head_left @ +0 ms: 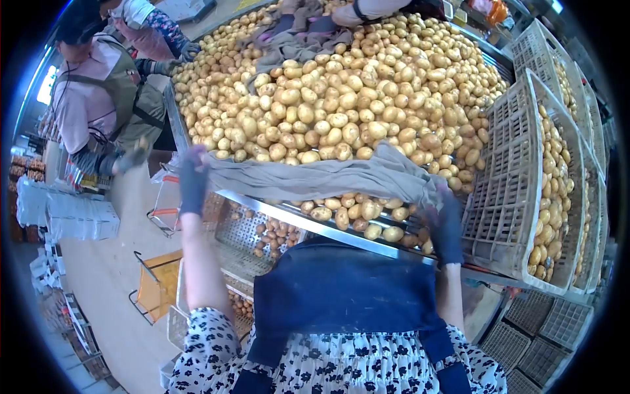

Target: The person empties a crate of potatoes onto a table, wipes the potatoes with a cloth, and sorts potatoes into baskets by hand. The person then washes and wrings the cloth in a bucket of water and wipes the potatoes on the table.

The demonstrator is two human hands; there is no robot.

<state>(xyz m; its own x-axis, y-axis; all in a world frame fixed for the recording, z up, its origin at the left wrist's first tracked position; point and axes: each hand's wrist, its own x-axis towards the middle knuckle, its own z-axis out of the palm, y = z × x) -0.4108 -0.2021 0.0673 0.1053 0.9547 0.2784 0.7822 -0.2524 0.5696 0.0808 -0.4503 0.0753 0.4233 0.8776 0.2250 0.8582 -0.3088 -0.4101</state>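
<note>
A long grey cloth (pixel 315 178) lies stretched across the near part of a big heap of potatoes (pixel 328 111). At its left end my left hand (pixel 193 178), in a dark glove, is closed on the cloth. My right hand (pixel 446 226), also gloved, grips the cloth's right end near the table's front edge; its fingers are partly blurred. Between the cloth and the metal edge (pixel 315 225) of the table, more potatoes show.
Plastic crates of potatoes (pixel 502 177) stand along the right side. Two co-workers (pixel 98 92) are at the left, and another person's arm (pixel 371 10) reaches in at the top. Below the table sits a crate with some potatoes (pixel 230 230). An orange folding stool (pixel 161 285) stands on the floor.
</note>
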